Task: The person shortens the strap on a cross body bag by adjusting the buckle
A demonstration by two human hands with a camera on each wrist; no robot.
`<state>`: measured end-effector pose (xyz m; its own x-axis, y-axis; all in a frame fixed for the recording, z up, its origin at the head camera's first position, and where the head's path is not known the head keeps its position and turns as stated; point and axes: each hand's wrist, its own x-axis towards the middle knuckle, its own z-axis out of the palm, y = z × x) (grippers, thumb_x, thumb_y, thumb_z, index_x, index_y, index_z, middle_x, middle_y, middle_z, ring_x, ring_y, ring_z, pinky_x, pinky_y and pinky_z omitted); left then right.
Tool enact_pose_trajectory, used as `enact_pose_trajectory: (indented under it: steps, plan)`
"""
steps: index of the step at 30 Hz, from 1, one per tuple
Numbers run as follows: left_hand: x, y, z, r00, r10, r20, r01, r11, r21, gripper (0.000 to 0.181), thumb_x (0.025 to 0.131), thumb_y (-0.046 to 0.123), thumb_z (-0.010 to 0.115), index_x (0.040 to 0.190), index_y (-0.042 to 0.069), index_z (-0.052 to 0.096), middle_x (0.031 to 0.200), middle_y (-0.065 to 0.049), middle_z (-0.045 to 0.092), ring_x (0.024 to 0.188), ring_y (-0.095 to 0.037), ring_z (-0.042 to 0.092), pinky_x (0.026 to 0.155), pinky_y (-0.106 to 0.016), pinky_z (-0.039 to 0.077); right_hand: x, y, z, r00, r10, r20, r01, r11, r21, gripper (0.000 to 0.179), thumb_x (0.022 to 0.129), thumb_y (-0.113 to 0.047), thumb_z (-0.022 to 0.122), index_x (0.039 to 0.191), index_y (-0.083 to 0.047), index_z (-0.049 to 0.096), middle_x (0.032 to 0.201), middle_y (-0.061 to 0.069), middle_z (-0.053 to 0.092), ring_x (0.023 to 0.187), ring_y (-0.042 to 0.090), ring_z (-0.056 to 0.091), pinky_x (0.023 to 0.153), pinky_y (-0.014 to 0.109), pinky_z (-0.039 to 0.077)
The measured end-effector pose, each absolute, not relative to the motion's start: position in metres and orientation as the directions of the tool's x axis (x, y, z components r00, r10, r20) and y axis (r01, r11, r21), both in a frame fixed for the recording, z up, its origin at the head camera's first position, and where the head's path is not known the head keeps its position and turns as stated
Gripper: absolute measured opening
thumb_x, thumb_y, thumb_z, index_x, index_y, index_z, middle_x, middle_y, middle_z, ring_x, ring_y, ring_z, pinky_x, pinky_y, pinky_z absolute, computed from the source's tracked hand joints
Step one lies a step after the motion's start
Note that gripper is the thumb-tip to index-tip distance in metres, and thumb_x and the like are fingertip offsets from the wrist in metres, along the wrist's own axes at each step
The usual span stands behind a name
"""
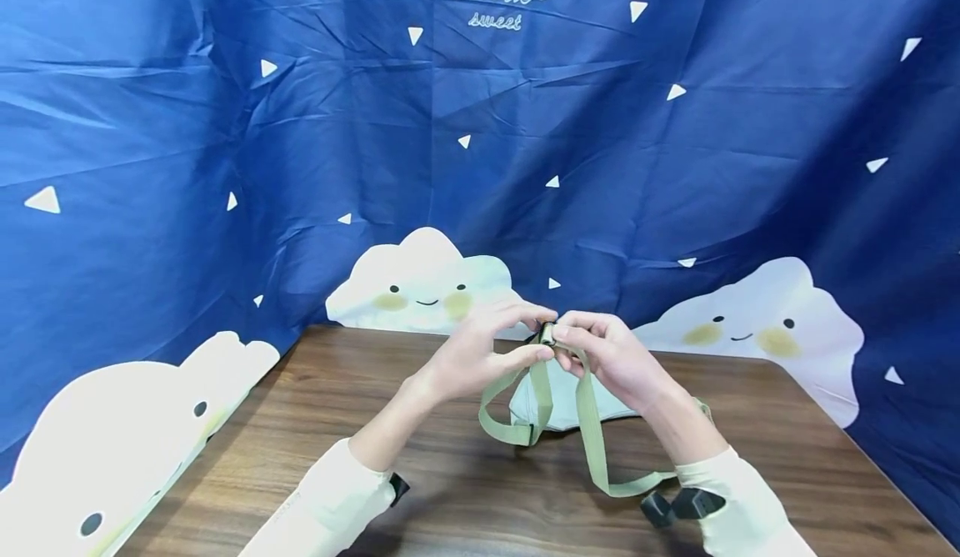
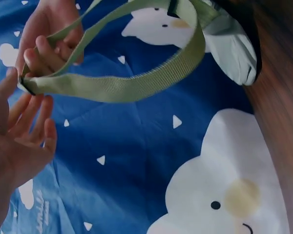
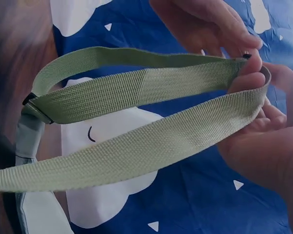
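Observation:
A pale bag with a green webbing strap is on the wooden table, partly behind the hands and strap. The strap rises in loops to a small dark slider buckle held above the bag. My left hand pinches this buckle, index finger above and thumb below; the left wrist view shows the buckle at those fingertips. Close beside it, my right hand pinches the strap between thumb and fingers. In the right wrist view the strap bends around the right fingers, which hide part of it.
A second dark slider sits lower on the strap, near the bag. The wooden table ends at a blue curtain printed with clouds and triangles. Dark wrist devices are worn over the pale sleeves.

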<state>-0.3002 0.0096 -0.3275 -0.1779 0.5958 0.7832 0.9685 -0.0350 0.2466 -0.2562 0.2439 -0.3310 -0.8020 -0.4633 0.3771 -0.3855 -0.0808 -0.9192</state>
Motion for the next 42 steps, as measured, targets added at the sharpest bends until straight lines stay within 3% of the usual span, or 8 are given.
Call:
enact_pose_trajectory:
  steps: [7, 15, 21, 31, 42]
  plan:
    - [-0.299, 0.007, -0.328, -0.259, 0.547, 0.796, 0.945, -0.028, 0.327, 0.032, 0.089, 0.018, 0.083, 0.118, 0.012, 0.072, 0.102, 0.008, 0.069, 0.098, -0.01, 0.064, 0.087, -0.031, 0.05, -0.252, 0.252, -0.329, -0.803, -0.501, 0.324, -0.363, -0.02, -0.932, 0.022, 0.106, -0.012, 0.052, 0.093, 0.003, 0.062, 0.07, 0.007, 0.057, 0.059, 0.017, 0.045, 0.055, 0.028, 0.036]
    - [-0.3, 0.006, -0.326, -0.227, 0.558, 0.798, 0.949, -0.055, 0.309, 0.032, 0.088, 0.02, 0.083, 0.117, 0.011, 0.073, 0.099, 0.007, 0.068, 0.095, -0.013, 0.064, 0.086, -0.027, 0.052, -0.251, 0.248, -0.33, -0.824, -0.475, 0.308, -0.378, 0.055, -0.924, 0.023, 0.104, -0.015, 0.058, 0.091, 0.003, 0.061, 0.066, 0.006, 0.051, 0.058, 0.017, 0.043, 0.055, 0.028, 0.036]
    - [-0.301, 0.004, -0.325, -0.242, 0.592, 0.769, 0.949, -0.021, 0.315, 0.033, 0.086, 0.021, 0.085, 0.116, 0.01, 0.074, 0.098, 0.007, 0.069, 0.094, -0.009, 0.063, 0.085, -0.026, 0.051, -0.253, 0.243, -0.333, -0.816, -0.485, 0.315, -0.381, 0.04, -0.924, 0.021, 0.105, -0.014, 0.058, 0.092, 0.002, 0.063, 0.068, 0.007, 0.052, 0.059, 0.018, 0.044, 0.056, 0.027, 0.036]
    - [-0.306, 0.002, -0.327, -0.264, 0.6, 0.755, 0.943, -0.005, 0.333, 0.037, 0.079, 0.007, 0.088, 0.113, 0.005, 0.073, 0.103, 0.003, 0.069, 0.092, -0.004, 0.066, 0.084, -0.024, 0.053, -0.263, 0.258, -0.34, -0.81, -0.514, 0.283, -0.377, 0.086, -0.922, 0.022, 0.104, -0.012, 0.058, 0.107, 0.01, 0.063, 0.071, 0.008, 0.057, 0.061, 0.017, 0.048, 0.056, 0.028, 0.039]
    - [-0.305, 0.003, -0.328, -0.235, 0.635, 0.736, 0.953, 0.0, 0.304, 0.033, 0.084, 0.015, 0.087, 0.113, 0.006, 0.073, 0.103, 0.007, 0.069, 0.096, -0.005, 0.062, 0.084, -0.023, 0.052, -0.263, 0.25, -0.344, -0.828, -0.479, 0.292, -0.392, 0.122, -0.912, 0.018, 0.103, -0.017, 0.062, 0.104, 0.0, 0.068, 0.07, 0.011, 0.056, 0.061, 0.02, 0.048, 0.055, 0.029, 0.04]
